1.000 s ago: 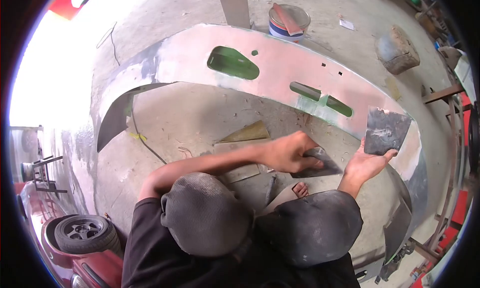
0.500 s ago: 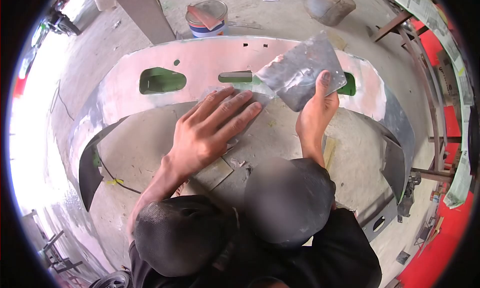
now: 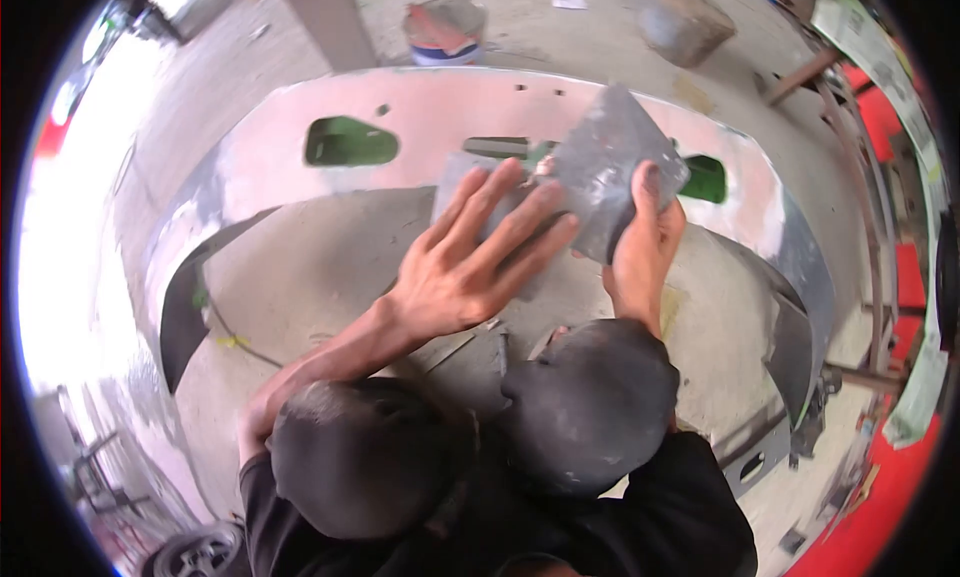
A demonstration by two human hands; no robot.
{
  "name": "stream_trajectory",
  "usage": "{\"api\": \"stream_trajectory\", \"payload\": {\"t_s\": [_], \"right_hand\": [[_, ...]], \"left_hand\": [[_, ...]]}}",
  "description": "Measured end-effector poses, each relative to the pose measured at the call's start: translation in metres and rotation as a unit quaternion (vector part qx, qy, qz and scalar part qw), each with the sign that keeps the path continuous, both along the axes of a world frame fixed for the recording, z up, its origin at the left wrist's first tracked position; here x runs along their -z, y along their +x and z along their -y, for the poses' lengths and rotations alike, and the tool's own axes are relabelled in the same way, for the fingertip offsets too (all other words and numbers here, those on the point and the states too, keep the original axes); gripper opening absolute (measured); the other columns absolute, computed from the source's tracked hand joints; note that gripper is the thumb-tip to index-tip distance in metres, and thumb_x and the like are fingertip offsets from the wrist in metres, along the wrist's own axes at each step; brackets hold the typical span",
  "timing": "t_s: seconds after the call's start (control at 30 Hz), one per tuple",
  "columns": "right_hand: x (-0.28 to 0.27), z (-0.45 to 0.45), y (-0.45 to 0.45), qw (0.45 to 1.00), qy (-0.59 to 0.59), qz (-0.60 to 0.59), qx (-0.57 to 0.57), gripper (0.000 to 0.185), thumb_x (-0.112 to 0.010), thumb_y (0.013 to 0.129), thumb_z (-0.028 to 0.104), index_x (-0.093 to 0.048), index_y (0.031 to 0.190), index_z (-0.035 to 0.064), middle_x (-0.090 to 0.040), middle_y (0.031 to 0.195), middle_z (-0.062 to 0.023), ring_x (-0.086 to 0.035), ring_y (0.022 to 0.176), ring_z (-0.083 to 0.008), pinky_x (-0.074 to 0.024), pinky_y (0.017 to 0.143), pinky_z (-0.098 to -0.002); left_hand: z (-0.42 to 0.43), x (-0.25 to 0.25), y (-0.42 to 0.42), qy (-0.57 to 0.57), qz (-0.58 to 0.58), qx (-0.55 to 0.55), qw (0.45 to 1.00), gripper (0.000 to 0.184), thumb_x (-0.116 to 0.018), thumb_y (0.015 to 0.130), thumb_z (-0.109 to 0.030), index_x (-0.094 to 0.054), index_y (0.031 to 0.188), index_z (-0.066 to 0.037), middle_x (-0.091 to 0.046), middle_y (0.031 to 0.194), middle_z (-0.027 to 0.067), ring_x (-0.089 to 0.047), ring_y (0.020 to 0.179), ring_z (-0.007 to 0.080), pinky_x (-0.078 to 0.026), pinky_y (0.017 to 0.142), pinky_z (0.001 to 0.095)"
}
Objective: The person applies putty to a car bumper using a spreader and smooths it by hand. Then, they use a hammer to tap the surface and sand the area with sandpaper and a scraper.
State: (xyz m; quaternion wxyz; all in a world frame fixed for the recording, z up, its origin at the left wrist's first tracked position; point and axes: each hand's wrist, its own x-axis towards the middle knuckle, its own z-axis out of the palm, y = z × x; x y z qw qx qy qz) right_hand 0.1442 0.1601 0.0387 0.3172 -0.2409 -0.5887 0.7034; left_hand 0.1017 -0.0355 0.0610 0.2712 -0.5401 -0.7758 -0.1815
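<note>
My left hand holds a thin grey filler spreader, its fingers fanned over the sheet and the thumb hidden. The fingertips overlap the left edge of a grey mixing plate. My right hand grips this plate at its right side, with the thumb on top. A small pale lump of filler shows where spreader and plate meet. Both tools are in front of a car bumper, pinkish with grey patches and green-edged openings; they hide part of its middle.
Behind the bumper stand a filler can and a post. A stone-like block lies further right. A rack with a paper-covered strip is at the right. My knees are below my hands.
The spreader in my left hand has moved right, from the bumper's surface to the mixing plate. The plate has turned and come slightly lower. The whole view has shifted a little.
</note>
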Motion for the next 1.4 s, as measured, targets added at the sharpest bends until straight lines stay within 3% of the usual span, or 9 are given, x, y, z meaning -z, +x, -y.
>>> {"api": "stream_trajectory", "payload": {"t_s": [0.2, 0.37, 0.73, 0.87, 0.97, 1.07, 1.1, 1.23, 1.4], "right_hand": [[-0.007, 0.009, 0.011, 0.999, -0.019, 0.026, 0.009, 0.049, -0.067, 0.093, 0.043, -0.061, 0.107, -0.0041, -0.066, 0.101, -0.0123, -0.066, 0.084, -0.0209, -0.0550, 0.073, -0.0364], [0.000, 0.004, 0.014, 0.997, 0.026, 0.060, -0.044, 0.047, -0.057, 0.099, 0.043, -0.062, 0.097, -0.0044, -0.065, 0.089, -0.0095, -0.062, 0.071, -0.0156, -0.0528, 0.052, -0.0320], [-0.002, 0.010, 0.026, 0.982, 0.016, 0.139, -0.130, 0.046, -0.056, 0.101, 0.040, -0.063, 0.101, -0.0049, -0.064, 0.095, -0.0077, -0.059, 0.082, -0.0132, -0.0514, 0.069, -0.0299], [-0.004, 0.015, 0.028, 0.969, 0.038, 0.212, -0.118, 0.043, -0.055, 0.102, 0.038, -0.063, 0.101, -0.0046, -0.064, 0.096, -0.0070, -0.057, 0.089, -0.0123, -0.0471, 0.080, -0.0279], [0.004, 0.016, 0.030, 0.949, 0.085, 0.284, -0.107, 0.042, -0.054, 0.103, 0.036, -0.063, 0.103, -0.0052, -0.064, 0.099, -0.0079, -0.055, 0.092, -0.0119, -0.0443, 0.084, -0.0270], [0.007, 0.016, 0.030, 0.954, 0.090, 0.193, -0.212, 0.042, -0.054, 0.103, 0.034, -0.064, 0.106, -0.0062, -0.066, 0.103, -0.0095, -0.055, 0.095, -0.0117, -0.0420, 0.087, -0.0260], [0.008, 0.016, 0.030, 0.958, 0.084, 0.195, -0.192, 0.042, -0.055, 0.103, 0.035, -0.063, 0.103, -0.0056, -0.064, 0.100, -0.0083, -0.054, 0.093, -0.0114, -0.0417, 0.086, -0.0257], [0.002, 0.008, 0.033, 0.944, 0.107, 0.258, -0.175, 0.042, -0.057, 0.101, 0.039, -0.060, 0.092, -0.0023, -0.055, 0.088, -0.0035, -0.047, 0.083, -0.0099, -0.0392, 0.078, -0.0245], [-0.003, -0.002, 0.042, 0.913, 0.144, 0.336, -0.183, 0.038, -0.061, 0.099, 0.036, -0.063, 0.099, -0.0013, -0.058, 0.094, -0.0013, -0.047, 0.088, -0.0081, -0.0369, 0.084, -0.0233]], "left_hand": [[0.001, 0.016, 0.004, 0.027, 0.080, 0.008, 0.996, 0.057, -0.059, 0.083, -0.016, -0.049, 0.139, -0.010, -0.048, 0.143, 0.0154, -0.052, 0.125, 0.0410, -0.047, 0.102, 0.0528], [0.005, 0.028, 0.011, 0.048, 0.168, 0.031, 0.984, 0.063, -0.059, 0.084, -0.014, -0.041, 0.145, -0.007, -0.044, 0.146, 0.0214, -0.048, 0.128, 0.0458, -0.044, 0.102, 0.0544], [0.006, 0.046, 0.035, 0.030, 0.369, 0.069, 0.926, 0.062, -0.048, 0.095, -0.014, -0.024, 0.151, -0.003, -0.018, 0.158, 0.0278, -0.034, 0.139, 0.0499, -0.035, 0.110, 0.0599], [0.000, 0.050, 0.036, 0.010, 0.411, 0.061, 0.910, 0.077, -0.058, 0.089, -0.015, -0.018, 0.153, -0.002, -0.010, 0.160, 0.0285, -0.025, 0.143, 0.0498, -0.033, 0.110, 0.0623], [-0.007, 0.043, 0.030, 0.013, 0.278, -0.076, 0.958, 0.080, -0.061, 0.085, -0.010, -0.020, 0.153, -0.001, -0.015, 0.159, 0.0283, -0.028, 0.141, 0.0499, -0.035, 0.110, 0.0588], [-0.011, 0.039, 0.024, 0.121, 0.393, -0.019, 0.911, 0.077, -0.061, 0.085, -0.004, -0.023, 0.151, 0.001, -0.023, 0.156, 0.0289, -0.033, 0.139, 0.0496, -0.037, 0.111, 0.0523], [-0.014, 0.039, 0.019, 0.232, 0.366, 0.004, 0.901, 0.067, -0.062, 0.088, -0.004, -0.031, 0.147, 0.002, -0.044, 0.141, 0.0318, -0.049, 0.126, 0.0470, -0.045, 0.103, 0.0457], [0.002, 0.025, 0.009, 0.232, 0.506, -0.025, 0.830, 0.043, -0.061, 0.094, -0.010, -0.052, 0.134, 0.002, -0.064, 0.102, 0.0299, -0.068, 0.085, 0.0413, -0.052, 0.073, 0.0447], [0.054, 0.006, -0.006, 0.029, 0.674, -0.115, 0.729, 0.027, -0.065, 0.095, -0.022, -0.067, 0.105, 0.004, -0.065, 0.081, 0.0218, -0.067, 0.072, 0.0268, -0.051, 0.065, 0.0402]]}}
